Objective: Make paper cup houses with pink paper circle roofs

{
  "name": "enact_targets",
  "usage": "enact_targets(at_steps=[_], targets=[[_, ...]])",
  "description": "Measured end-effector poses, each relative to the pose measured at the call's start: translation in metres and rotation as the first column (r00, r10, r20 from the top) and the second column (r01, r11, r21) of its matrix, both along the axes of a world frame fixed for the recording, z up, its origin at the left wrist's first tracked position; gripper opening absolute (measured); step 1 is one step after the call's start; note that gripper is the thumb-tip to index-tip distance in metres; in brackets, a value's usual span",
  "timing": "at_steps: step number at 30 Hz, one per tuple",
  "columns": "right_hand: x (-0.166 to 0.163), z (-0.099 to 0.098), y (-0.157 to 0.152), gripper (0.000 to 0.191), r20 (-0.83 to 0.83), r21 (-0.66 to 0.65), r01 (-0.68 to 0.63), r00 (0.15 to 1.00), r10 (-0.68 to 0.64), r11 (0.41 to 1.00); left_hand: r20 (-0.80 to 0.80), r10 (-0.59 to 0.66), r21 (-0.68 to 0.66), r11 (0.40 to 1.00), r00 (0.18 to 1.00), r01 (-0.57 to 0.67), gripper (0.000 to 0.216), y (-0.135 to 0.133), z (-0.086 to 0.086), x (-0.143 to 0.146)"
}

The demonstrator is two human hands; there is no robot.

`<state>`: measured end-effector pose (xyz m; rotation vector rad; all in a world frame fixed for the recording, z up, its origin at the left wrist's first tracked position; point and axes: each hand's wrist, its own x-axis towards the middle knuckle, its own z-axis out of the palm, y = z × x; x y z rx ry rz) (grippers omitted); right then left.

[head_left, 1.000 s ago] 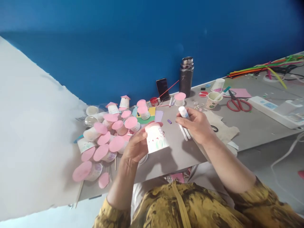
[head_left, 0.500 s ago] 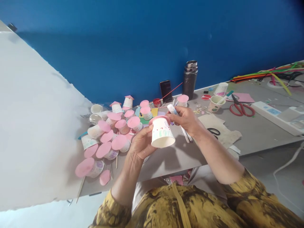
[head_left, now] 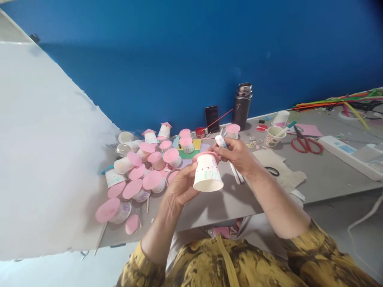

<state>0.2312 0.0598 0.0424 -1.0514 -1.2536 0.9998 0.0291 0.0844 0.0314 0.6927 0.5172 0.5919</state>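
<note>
A white paper cup [head_left: 208, 173] with red and green marks is held upside down above the table edge, tilted so its mouth shows. On its base sits a pink paper disc [head_left: 205, 155]. My left hand [head_left: 184, 183] grips the cup from its left side. Between the fingers of my right hand [head_left: 236, 153] is a white glue stick [head_left: 220, 140], its white end pointing up and left. The right fingertips are close to the disc's edge; I cannot tell whether they touch it. To the left lie several similar cups topped with pink discs [head_left: 152, 180].
A dark flask [head_left: 243, 107] and a phone [head_left: 212, 118] stand by the blue wall. Rightward are red-handled scissors [head_left: 305, 143], a patterned cup [head_left: 273, 137], a cloth [head_left: 287, 175], a power strip [head_left: 350, 155] and coloured pipe cleaners [head_left: 329, 101]. A white panel [head_left: 44, 151] rises at left.
The view has tilted slightly, so the scene sits a little lower and further right. Both hands keep their holds on the cup and the glue stick.
</note>
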Motion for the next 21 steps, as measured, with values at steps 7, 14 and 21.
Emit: enact_targets(at_steps=[7, 14, 21], targets=[[0.001, 0.008, -0.006, 0.024, 0.132, 0.066, 0.178, 0.974, -0.185, 0.982, -0.060, 0.055, 0.142, 0.989, 0.997, -0.046, 0.047, -0.003, 0.001, 0.003], [0.001, 0.023, -0.011, 0.022, 0.359, 0.160, 0.097, 0.921, -0.149, 0.982, -0.134, 0.123, 0.167, 0.981, 0.983, -0.100, 0.055, 0.000, -0.005, 0.001], [0.006, 0.024, -0.009, 0.022, 0.378, 0.203, 0.099, 0.910, -0.171, 0.974, -0.148, 0.183, 0.147, 0.976, 0.972, -0.161, 0.057, -0.001, -0.008, -0.003]])
